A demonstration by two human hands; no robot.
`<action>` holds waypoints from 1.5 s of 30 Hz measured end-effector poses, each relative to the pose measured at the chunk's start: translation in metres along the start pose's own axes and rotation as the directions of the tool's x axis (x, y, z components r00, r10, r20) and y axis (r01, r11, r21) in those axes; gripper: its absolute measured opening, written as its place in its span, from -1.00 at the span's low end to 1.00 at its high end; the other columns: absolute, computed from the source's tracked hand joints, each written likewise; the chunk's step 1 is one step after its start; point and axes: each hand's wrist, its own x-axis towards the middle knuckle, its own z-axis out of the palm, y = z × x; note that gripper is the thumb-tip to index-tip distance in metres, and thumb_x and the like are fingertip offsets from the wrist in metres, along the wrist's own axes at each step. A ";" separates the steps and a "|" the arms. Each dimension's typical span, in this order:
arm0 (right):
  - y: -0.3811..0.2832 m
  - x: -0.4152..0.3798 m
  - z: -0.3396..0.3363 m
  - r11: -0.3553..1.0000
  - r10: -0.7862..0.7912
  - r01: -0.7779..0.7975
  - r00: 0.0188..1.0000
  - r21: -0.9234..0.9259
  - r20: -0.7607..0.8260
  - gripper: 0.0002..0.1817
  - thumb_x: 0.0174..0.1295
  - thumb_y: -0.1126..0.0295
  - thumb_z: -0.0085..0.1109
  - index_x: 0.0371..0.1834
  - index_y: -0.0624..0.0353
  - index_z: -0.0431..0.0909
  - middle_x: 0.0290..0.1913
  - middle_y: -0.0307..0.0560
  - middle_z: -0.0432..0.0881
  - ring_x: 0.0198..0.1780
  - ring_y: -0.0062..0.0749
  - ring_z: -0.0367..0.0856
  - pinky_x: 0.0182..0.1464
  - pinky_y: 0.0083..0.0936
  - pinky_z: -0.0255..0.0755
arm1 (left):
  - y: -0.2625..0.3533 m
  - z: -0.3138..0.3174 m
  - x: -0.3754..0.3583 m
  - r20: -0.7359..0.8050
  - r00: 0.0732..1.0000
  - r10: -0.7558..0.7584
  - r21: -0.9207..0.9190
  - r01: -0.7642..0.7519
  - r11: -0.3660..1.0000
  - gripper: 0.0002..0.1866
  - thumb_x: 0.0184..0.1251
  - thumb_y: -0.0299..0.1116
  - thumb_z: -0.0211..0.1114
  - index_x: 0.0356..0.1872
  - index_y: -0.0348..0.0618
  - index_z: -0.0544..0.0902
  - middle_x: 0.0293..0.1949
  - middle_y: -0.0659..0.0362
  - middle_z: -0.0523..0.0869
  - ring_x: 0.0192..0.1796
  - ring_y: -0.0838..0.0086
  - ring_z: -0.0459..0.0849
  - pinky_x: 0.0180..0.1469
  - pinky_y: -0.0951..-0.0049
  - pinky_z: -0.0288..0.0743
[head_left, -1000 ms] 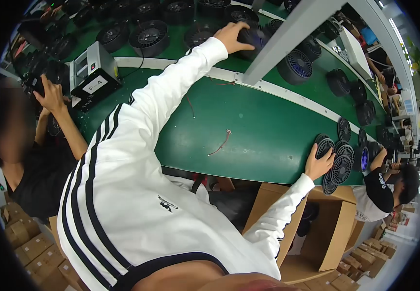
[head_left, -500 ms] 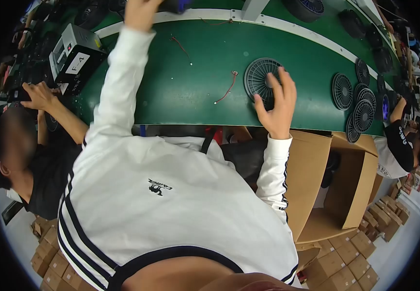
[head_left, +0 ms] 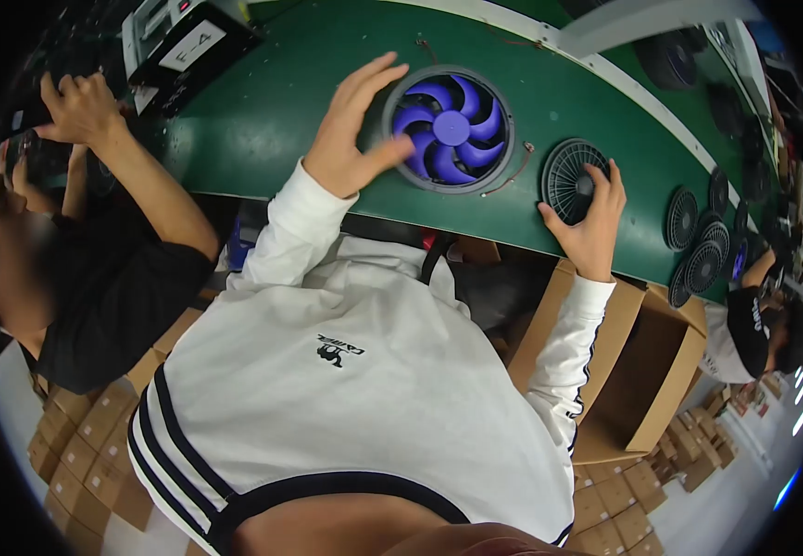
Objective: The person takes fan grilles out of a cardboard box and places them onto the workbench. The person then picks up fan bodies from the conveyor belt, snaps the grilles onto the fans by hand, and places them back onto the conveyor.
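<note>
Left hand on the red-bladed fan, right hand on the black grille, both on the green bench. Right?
Not quite: the head view shows the fan has blue blades, not red. The left hand rests on it, the right hand on the black grille, both on the green bench.

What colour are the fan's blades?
Blue-violet blades on the fan, in a dark round frame; head view.

Left hand on fan, right hand on grille.
</note>
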 end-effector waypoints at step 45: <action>0.219 0.026 -0.065 0.636 0.219 -0.637 0.690 -0.436 -0.689 -0.24 0.50 -0.06 0.29 0.62 0.20 0.50 0.62 0.37 0.46 0.67 0.38 0.29 0.68 0.23 0.11 | -0.040 0.037 0.193 -0.138 0.990 0.001 -0.043 -0.007 0.999 -0.04 -0.12 0.00 0.88 0.29 -0.10 0.51 0.32 -0.02 0.57 0.41 0.02 0.58 0.49 0.16 0.47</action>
